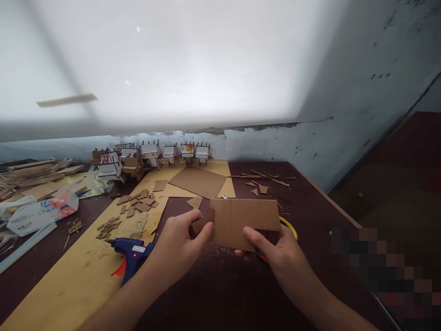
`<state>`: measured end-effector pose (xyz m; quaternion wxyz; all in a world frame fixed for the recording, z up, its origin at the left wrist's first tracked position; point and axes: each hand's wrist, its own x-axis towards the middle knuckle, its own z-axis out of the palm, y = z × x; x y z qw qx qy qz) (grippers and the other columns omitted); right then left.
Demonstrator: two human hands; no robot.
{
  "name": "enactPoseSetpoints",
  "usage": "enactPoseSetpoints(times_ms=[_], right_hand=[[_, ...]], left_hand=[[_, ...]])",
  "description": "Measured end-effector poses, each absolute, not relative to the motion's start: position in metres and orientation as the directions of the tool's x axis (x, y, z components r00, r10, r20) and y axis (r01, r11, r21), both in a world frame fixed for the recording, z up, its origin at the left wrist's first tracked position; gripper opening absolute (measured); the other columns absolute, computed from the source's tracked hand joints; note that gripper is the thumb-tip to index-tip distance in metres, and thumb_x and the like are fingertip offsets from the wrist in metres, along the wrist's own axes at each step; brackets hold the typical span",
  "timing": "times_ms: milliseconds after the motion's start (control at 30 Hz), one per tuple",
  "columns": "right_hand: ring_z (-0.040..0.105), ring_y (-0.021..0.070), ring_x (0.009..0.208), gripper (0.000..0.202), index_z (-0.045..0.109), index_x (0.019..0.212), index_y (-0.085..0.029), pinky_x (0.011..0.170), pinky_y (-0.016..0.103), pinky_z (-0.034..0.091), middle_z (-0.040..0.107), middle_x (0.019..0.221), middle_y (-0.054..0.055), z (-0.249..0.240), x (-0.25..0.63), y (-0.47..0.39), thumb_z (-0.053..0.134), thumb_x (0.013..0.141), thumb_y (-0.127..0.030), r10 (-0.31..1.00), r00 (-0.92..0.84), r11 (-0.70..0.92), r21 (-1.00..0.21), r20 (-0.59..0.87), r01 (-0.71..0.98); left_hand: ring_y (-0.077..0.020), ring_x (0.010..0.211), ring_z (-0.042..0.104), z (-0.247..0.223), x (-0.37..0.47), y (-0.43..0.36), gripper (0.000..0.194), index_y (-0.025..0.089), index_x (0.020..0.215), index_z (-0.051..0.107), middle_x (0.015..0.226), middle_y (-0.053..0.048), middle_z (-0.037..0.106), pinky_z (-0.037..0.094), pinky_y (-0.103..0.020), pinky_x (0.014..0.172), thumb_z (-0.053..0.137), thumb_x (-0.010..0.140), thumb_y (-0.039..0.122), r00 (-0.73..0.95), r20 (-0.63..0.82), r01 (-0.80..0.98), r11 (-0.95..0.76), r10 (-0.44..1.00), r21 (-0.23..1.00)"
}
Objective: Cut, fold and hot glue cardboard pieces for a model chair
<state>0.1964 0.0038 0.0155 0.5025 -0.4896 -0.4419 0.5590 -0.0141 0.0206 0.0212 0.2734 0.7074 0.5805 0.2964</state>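
Note:
My left hand [177, 241] pinches a small notched cardboard piece [203, 223] between thumb and fingers. Its edge meets the left side of a larger, folded-looking cardboard rectangle [237, 218]. That rectangle is gripped by my right hand [280, 250], thumb on the front face and fingers behind. Partly hidden beyond the right hand, a yellow curved handle [290, 227] shows, with a bit of red below it. Beside my left forearm lies a blue glue gun [132, 253], its small red light lit.
Small cardboard bits [141, 201] lie on a yellow sheet [86, 276], with a flat cardboard panel [198, 180] behind. Several miniature cardboard chairs [150, 154] line the wall. Thin strips [265, 176] are at the back right, wood pieces [34, 174] at left. A blurred area covers the lower right.

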Motion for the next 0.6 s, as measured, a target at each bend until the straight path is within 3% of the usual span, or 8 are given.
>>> enactPoseSetpoints(times_ms=[200, 333, 500, 600], right_hand=[[0.073, 0.021, 0.064, 0.037, 0.072, 0.099, -0.017, 0.06, 0.033, 0.065, 0.075, 0.091, 0.007, 0.0129, 0.1964, 0.0047, 0.084, 0.078, -0.045, 0.997, -0.015, -0.078, -0.979, -0.076, -0.187], [0.073, 0.0238, 0.076, 0.034, 0.072, 0.099, -0.017, 0.061, 0.033, 0.066, 0.075, 0.098, 0.008, 0.0113, 0.1974, 0.0044, 0.084, 0.079, -0.042, 0.998, -0.014, -0.065, -0.973, -0.063, -0.222], [0.072, 0.0204, 0.069, 0.027, 0.073, 0.096, -0.017, 0.062, 0.032, 0.066, 0.073, 0.088, 0.005, 0.0104, 0.1985, 0.0025, 0.08, 0.084, -0.04, 0.995, -0.099, -0.053, -0.976, -0.033, -0.212], [0.072, 0.0213, 0.074, 0.026, 0.073, 0.099, -0.017, 0.064, 0.033, 0.067, 0.073, 0.09, 0.005, 0.0101, 0.1985, 0.0026, 0.08, 0.085, -0.039, 0.993, -0.112, -0.054, -0.975, -0.03, -0.217]], left_hand=[[-0.014, 0.056, 0.052, 0.0225, -0.0158, 0.0218, 0.033, 0.021, 0.072, 0.054, 0.06, 0.004, 0.055, 0.032, -0.025, 0.05, 0.057, 0.093, 0.046, 0.154, 0.035, 0.568, -0.118, 0.987, 0.815], [-0.0161, 0.058, 0.058, 0.0233, -0.0166, 0.0213, 0.027, 0.022, 0.082, 0.059, 0.063, 0.003, 0.061, 0.035, -0.025, 0.052, 0.058, 0.093, 0.047, 0.144, 0.001, 0.515, -0.076, 0.99, 0.854], [-0.0158, 0.058, 0.057, 0.0241, -0.0149, 0.0219, 0.027, 0.022, 0.084, 0.066, 0.064, 0.003, 0.061, 0.035, -0.026, 0.052, 0.058, 0.093, 0.046, 0.153, 0.018, 0.561, -0.102, 0.988, 0.822], [-0.0151, 0.058, 0.052, 0.0243, -0.0143, 0.0229, 0.03, 0.021, 0.082, 0.067, 0.063, 0.003, 0.057, 0.033, -0.026, 0.051, 0.055, 0.094, 0.046, 0.162, 0.03, 0.589, -0.121, 0.986, 0.799]])
